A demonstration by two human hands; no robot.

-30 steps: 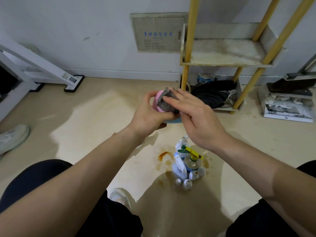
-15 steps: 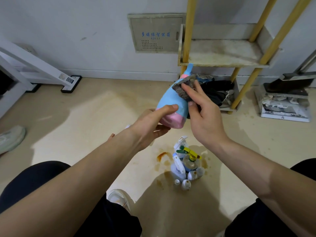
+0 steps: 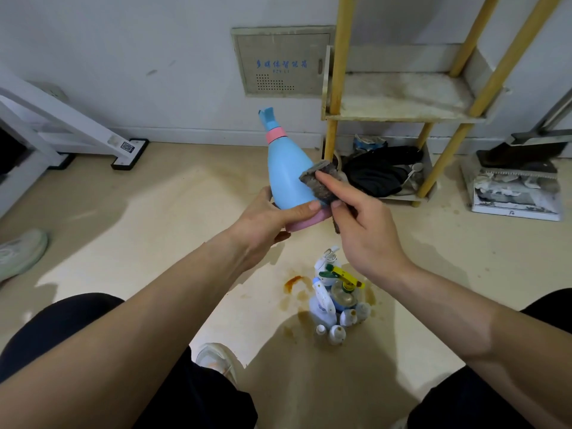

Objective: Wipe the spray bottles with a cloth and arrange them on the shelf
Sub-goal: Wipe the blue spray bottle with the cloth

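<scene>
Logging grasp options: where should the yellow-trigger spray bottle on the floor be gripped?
Probably by the neck under its trigger, from above: the yellow-trigger spray bottle stands upright, crowded by the other bottles around its body, so only the top looks free.

Home, not a lab or shop: looks like a utility/storage corner of a flat. Evidence:
- Smooth beige floor with a rusty stain. Plain white wall with skirting.
- Recessed wall panel with blue Chinese lettering and vent holes (household wiring-box type, text too small to confirm).
- Light shelf on yellow posts, board grubby, dark bag on the lower tier.
- Dustpan against the wall at right.
- Sneaker at the left edge, white frame standing on the floor.
- Household bottles clustered on the floor.
</scene>
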